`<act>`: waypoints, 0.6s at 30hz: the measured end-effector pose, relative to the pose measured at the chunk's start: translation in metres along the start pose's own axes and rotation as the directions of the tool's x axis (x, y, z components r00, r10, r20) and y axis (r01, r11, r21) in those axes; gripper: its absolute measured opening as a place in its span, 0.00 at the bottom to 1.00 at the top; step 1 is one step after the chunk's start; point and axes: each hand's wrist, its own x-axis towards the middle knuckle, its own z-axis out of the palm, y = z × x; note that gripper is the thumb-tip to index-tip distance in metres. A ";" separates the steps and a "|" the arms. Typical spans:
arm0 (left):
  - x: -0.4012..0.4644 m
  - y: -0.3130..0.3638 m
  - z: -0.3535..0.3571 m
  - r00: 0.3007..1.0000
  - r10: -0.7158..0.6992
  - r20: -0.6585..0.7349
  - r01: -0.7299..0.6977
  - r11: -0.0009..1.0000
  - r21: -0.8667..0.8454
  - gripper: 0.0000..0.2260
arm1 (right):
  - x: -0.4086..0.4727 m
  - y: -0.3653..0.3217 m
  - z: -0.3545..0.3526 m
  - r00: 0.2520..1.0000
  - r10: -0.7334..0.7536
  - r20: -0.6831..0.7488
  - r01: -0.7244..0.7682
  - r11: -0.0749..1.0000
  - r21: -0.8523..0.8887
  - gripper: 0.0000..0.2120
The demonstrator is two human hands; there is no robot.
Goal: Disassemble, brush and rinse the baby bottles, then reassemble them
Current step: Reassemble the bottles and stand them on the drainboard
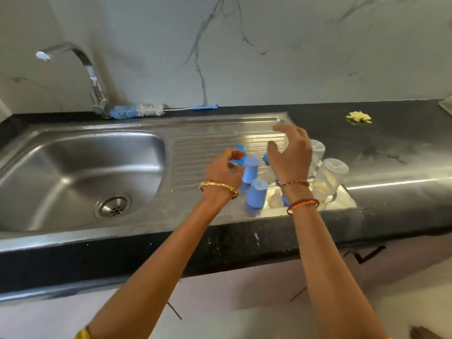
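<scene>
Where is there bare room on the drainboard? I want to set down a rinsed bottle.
The ribbed drainboard is bare at the back, between the sink bowl and the right hand. It is crowded at the front right: blue caps, clear bottles and the left hand.

Head view. Both hands over ribbed drainboard (208,140) of steel sink (80,165). Left hand (223,171), fingers curled, at blue ring (238,155); grip unclear. Right hand (291,155) spread, fingers loosely bent, hovering above blue part, holding nothing visible. Two blue caps (250,170) (256,193) upright between wrists. Two clear bottles (330,177) (316,150) inverted at drainboard's right edge. Bottle brush (137,110) behind sink, beside faucet (90,69). Yellow scrap (358,117) on black counter (391,143).
</scene>
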 end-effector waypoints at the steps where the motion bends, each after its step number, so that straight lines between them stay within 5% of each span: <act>1: -0.001 0.006 0.010 0.998 0.033 0.048 -0.032 0.999 -0.002 0.12 | 0.004 0.012 -0.009 0.999 0.042 -0.014 -0.043 0.997 -0.069 0.15; 9: -0.007 0.030 0.066 0.938 0.100 0.333 -0.152 0.979 0.136 0.17 | 0.011 0.080 -0.056 0.954 0.298 -0.017 -0.285 0.891 -0.354 0.25; 18: -0.004 0.016 0.092 0.948 0.044 0.316 -0.131 0.957 0.260 0.17 | 0.004 0.114 -0.048 0.928 0.367 0.069 -0.323 0.881 -0.346 0.28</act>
